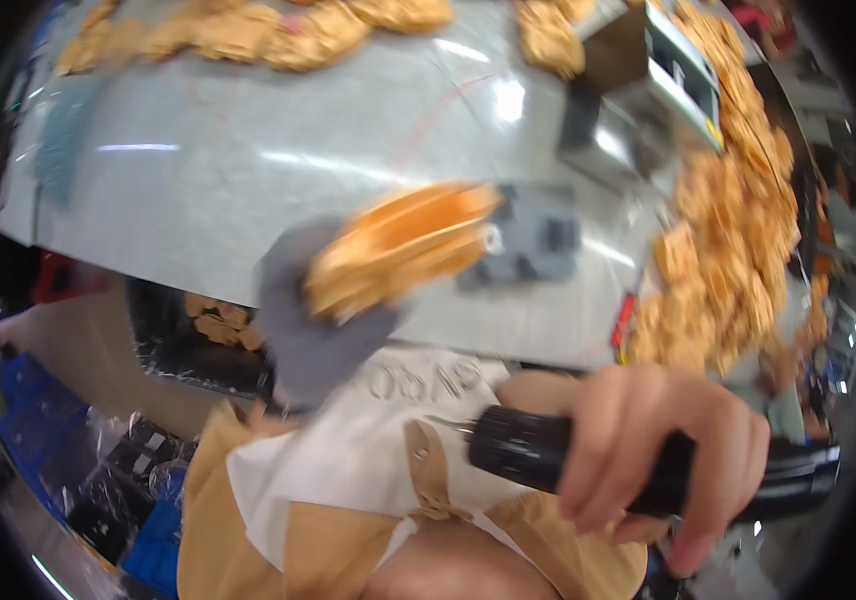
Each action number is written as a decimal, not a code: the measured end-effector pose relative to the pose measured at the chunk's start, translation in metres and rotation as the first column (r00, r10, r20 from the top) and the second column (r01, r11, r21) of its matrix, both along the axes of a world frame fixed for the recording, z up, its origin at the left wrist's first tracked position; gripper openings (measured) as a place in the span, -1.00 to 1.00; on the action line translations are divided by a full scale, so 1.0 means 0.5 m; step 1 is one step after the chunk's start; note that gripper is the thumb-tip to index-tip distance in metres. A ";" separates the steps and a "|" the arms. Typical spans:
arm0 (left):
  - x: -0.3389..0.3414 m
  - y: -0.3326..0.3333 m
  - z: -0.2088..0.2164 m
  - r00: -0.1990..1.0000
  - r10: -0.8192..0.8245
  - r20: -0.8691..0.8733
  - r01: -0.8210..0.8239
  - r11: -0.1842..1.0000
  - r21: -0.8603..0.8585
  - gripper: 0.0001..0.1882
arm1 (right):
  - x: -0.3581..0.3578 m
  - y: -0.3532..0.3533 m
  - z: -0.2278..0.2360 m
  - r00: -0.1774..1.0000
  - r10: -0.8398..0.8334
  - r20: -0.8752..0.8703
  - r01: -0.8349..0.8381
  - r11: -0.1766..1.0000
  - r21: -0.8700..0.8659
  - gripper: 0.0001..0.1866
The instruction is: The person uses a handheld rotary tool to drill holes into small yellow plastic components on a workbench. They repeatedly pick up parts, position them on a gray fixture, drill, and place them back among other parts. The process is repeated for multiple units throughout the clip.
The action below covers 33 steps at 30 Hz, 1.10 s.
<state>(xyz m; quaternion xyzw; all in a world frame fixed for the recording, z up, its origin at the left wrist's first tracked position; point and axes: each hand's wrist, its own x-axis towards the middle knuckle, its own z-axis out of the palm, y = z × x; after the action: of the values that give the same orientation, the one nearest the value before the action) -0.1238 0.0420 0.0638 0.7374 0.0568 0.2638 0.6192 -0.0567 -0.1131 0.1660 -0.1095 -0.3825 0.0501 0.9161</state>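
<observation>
In my left hand [313,325], which is blurred and looks covered by a grey glove, is a tan plastic shell [403,245] with an open hollow side. That shell is above the near edge of the table, beside a dark grey fixture block [538,235] that lies on the tabletop. My right hand [663,455] is bare and wrapped round a black electric screwdriver [518,445]. Its thin metal bit points left, in front of my white and tan apron [348,500]. The left fingers are mostly hidden by blur and the shell.
A metal box-like device [648,90] stands at the back right of the grey table [208,190]. Tan parts [723,270] heap along the right edge, and more tan parts [238,30] line the far edge. A red-handled tool [624,320] lies nearby. Lower left is a black tray [163,340].
</observation>
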 end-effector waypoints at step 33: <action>0.192 0.009 0.025 0.937 -0.264 -0.231 0.267 0.964 -0.019 -0.47 | 0.031 -0.163 0.047 0.943 0.271 0.196 -0.251 0.961 -0.119 -0.94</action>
<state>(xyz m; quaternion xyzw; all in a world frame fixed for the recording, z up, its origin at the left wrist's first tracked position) -0.0278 0.0466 0.0761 0.7678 0.0269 0.0906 0.6336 -0.0410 -0.1945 0.1896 -0.1047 -0.4856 0.1769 0.8497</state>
